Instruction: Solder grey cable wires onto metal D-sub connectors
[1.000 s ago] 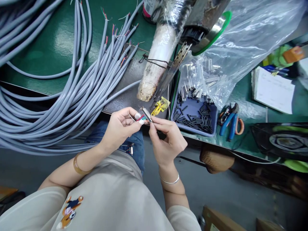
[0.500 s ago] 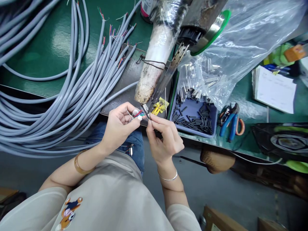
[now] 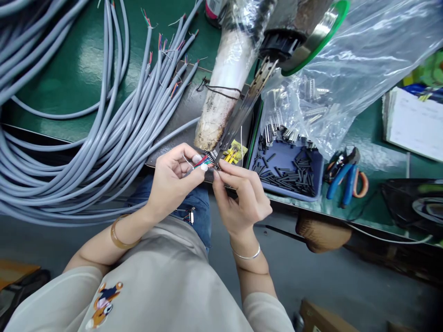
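Between my hands is a small metal multi-pin connector (image 3: 212, 156), directly below the fixed soldering iron (image 3: 256, 86). The iron's tip overlaps the connector; whether they touch I cannot tell. My left hand (image 3: 175, 177) pinches several thin coloured wires (image 3: 201, 161) beside the pins, with thumb and forefinger closed. My right hand (image 3: 242, 193) grips the connector's near right end between thumb and fingertips. Left of the iron slants a wrapped white tube (image 3: 224, 78), its scorched mouth just above the connector. A yellow piece (image 3: 234, 153) lies behind my right fingers.
Grey cables (image 3: 114, 152) with stripped ends fill the left side. To the right stand a blue tray (image 3: 277, 190) of short black tubes and a plastic bag (image 3: 356, 69) with connectors. Pliers (image 3: 346, 177), a paper pad (image 3: 415, 122) and a solder spool (image 3: 321, 41) are farther right.
The view has shifted a little, so the tray, pliers and pad appear farther right. The connector now sits closer under the iron's tip. Both hands keep their grip.
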The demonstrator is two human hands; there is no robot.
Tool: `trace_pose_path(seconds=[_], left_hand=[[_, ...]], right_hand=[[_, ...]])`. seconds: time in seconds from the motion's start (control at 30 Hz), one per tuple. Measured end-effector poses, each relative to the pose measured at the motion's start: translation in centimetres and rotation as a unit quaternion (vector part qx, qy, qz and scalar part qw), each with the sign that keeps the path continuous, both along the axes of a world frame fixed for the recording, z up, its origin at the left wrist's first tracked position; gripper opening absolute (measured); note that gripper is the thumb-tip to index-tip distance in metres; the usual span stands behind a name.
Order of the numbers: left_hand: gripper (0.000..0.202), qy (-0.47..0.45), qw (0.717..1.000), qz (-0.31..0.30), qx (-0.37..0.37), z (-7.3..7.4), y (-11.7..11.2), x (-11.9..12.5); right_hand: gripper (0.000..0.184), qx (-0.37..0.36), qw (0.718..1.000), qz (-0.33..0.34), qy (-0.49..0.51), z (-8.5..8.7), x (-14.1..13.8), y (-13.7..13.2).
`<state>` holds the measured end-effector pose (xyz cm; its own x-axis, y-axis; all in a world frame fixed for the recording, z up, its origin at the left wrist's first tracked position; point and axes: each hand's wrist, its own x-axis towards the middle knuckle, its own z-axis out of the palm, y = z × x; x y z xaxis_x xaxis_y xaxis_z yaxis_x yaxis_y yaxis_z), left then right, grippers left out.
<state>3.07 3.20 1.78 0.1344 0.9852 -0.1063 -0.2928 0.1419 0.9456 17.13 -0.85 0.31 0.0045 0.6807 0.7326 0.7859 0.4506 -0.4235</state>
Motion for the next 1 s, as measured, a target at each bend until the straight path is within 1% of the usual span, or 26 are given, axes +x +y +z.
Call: trace_pose_path(seconds=[0.2, 0.3, 0.43, 0.5, 0.53, 0.57, 0.63, 0.7, 0.73, 0.83, 0.87, 0.93, 1.0], left_hand=[[0.025, -0.011, 1.0, -0.017, -0.011, 0.2, 0.1, -0.1], [0.024, -0.012, 0.999, -0.029, -0.03, 0.1, 0.0, -0.3], [0.023, -0.008, 0.997, -0.042, -0.059, -0.3, -0.2, -0.5], [0.022, -0.005, 0.997, -0.048, -0.064, -0.3, -0.3, -0.5], [0.021, -0.003, 0.997, -0.048, -0.065, -0.3, -0.3, -0.5], [0.02, -0.001, 0.997, -0.047, -0.066, -0.3, -0.3, -0.5], [0.019, 0.0, 0.997, -0.04, -0.065, -0.1, -0.3, -0.4], [0.019, -0.002, 0.998, -0.036, -0.058, 0.0, -0.1, -0.3], [0.019, -0.006, 0.998, -0.036, -0.053, 0.1, -0.1, -0.2], [0.021, -0.017, 0.998, -0.038, -0.039, 0.2, 0.2, 0.0], [0.022, -0.018, 0.998, -0.037, -0.037, 0.2, 0.4, 0.1], [0.025, -0.015, 0.999, -0.032, -0.034, 0.2, 0.5, 0.2], [0.028, -0.014, 0.999, -0.027, -0.031, 0.2, 0.6, 0.3]], right_hand=[[0.016, 0.025, 0.996, -0.009, -0.081, 0.3, -0.3, -0.2], [0.016, 0.022, 0.995, 0.001, -0.093, 0.1, -0.1, -0.4], [0.02, -0.003, 0.998, 0.031, -0.05, -0.6, 1.5, -1.4], [0.026, -0.051, 0.998, 0.029, -0.034, -0.9, 2.3, -2.2], [0.033, -0.071, 0.997, 0.018, -0.029, -0.9, 2.6, -2.5], [0.038, -0.068, 0.998, 0.005, -0.014, -0.9, 2.8, -2.7], [0.042, -0.004, 0.998, -0.025, 0.05, -0.7, 2.7, -2.7], [0.039, 0.055, 0.992, -0.046, 0.102, -0.4, 2.1, -2.3], [0.035, 0.052, 0.992, -0.047, 0.107, -0.2, 1.8, -2.0], [0.024, -0.023, 0.997, -0.006, 0.076, -0.2, 0.9, -1.1], [0.022, -0.038, 0.997, 0.011, 0.072, -0.3, 0.8, -0.9], [0.018, -0.048, 0.996, 0.028, 0.068, -0.4, 0.6, -0.5], [0.017, -0.042, 0.997, 0.028, 0.063, -0.5, 0.5, -0.3]])
